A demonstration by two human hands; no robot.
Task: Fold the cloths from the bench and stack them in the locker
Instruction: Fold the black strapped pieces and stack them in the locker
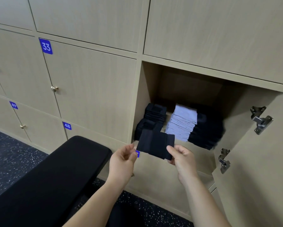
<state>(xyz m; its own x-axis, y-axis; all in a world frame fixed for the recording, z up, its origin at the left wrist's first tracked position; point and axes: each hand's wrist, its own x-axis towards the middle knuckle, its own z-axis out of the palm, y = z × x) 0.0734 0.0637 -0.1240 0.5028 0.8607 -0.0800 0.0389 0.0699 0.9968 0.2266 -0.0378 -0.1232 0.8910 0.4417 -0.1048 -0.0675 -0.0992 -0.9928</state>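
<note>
A folded black cloth (154, 144) hangs in the air just in front of the open locker (153, 82). My right hand (181, 157) pinches its lower right corner between thumb and fingers. My left hand (123, 158) is at the cloth's left edge with loosely curled fingers; whether it grips the cloth is unclear. Inside the locker stand stacks of folded cloths: two black stacks (155, 114) on the left, a pale grey stack (181, 123) in the middle and a black stack (206, 131) on the right. The black padded bench (55, 174) lies at lower left.
The locker's door (260, 153) stands swung open on the right, its metal hinges (261, 120) facing me. Closed locker doors numbered 33 (46, 46) and 48 (67, 126) fill the wall to the left. Dark speckled floor (11, 154) runs below.
</note>
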